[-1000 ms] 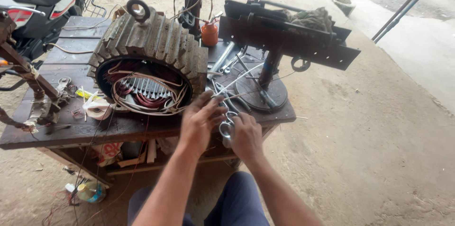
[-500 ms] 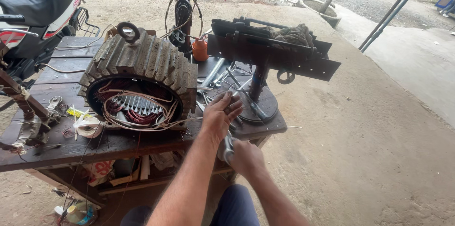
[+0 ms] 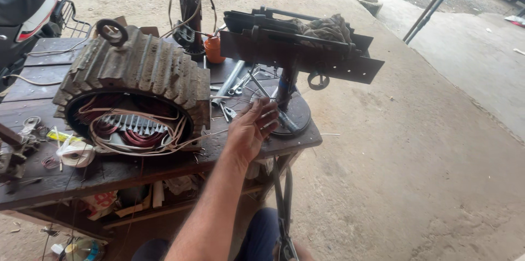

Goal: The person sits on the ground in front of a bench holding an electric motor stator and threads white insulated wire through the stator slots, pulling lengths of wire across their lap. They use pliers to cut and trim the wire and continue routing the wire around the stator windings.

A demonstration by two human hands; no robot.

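Our left hand [image 3: 252,128] hovers with fingers [image 3: 268,116] spread loose near the bench's [image 3: 109,170] right edge, beside the motor stator [image 3: 134,94]; our right hand's [image 3: 292,251] grip we cannot tell.

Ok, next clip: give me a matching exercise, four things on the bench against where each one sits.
Things:
1. ribbed motor stator
2. orange can
3. roll of white tape
4. left hand

Places:
A. front left of the bench, before the stator
B. open over the tools by the round base
C. middle of the bench, windings facing the camera
D. behind the stator, beside the upright stand

Pairs: 1-C, 2-D, 3-A, 4-B
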